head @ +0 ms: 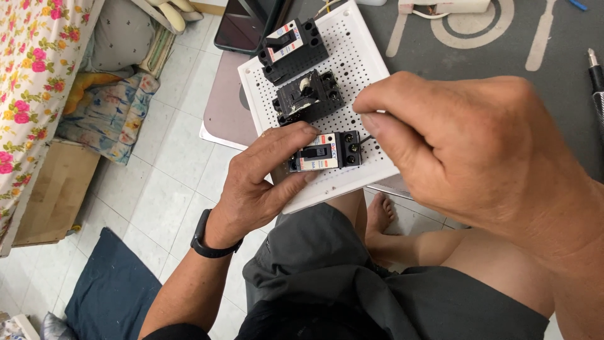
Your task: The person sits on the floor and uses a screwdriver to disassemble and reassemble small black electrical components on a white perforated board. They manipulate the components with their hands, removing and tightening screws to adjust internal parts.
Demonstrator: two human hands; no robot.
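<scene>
A white perforated board (358, 56) carries three black circuit breakers in a row. My left hand (261, 182) grips the board's near edge, thumb and fingers pinching the nearest breaker (327, 154). My right hand (465, 145) hovers close over the board's right side, its fingers pinched on a thin dark wire (365, 141) that runs to that breaker's right end. The middle breaker (309, 96) and the far breaker (292, 49) stand untouched. A black band sits on my left wrist (211, 242).
The board rests partly on a grey table (553, 38) and over my knees in dark shorts. A screwdriver tip (594, 69) lies at the right edge. Below left are a tiled floor, a dark blue cushion (107, 283), a floral cloth (31, 69) and a wooden box (56, 189).
</scene>
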